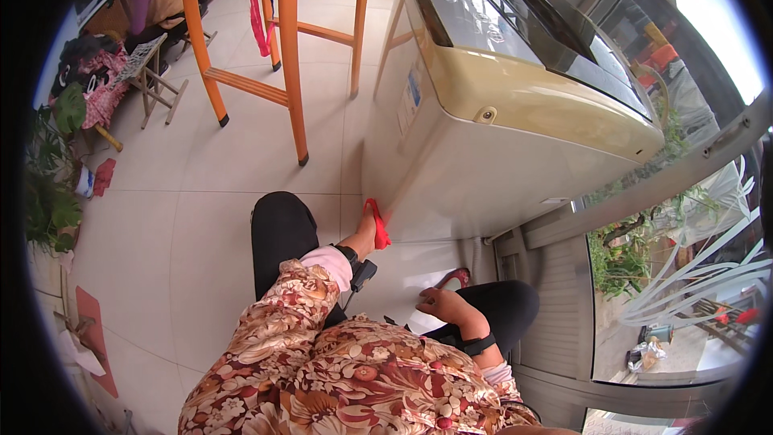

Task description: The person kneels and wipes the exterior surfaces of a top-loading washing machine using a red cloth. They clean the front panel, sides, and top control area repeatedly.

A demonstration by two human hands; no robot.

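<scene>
My left hand (362,235) is stretched forward, with a bright red cloth (379,229) in its grasp against the lower side of a top-loading washing machine (471,175). Its fingers are mostly hidden by the cloth. Bent over my right knee, my right hand (445,307) hangs with slightly curled fingers and nothing visible in it. A red shoe (454,279) shows just beyond that hand. Both wrists wear black straps, and a small dark device sits at the left one.
An orange wooden high stool (293,72) stands ahead on the tiled floor (217,223). At the upper left another person (151,0) sits bent over, near a folding stool (145,63). Potted plants (54,193) line the left side; a metal-framed window (555,308) borders the right.
</scene>
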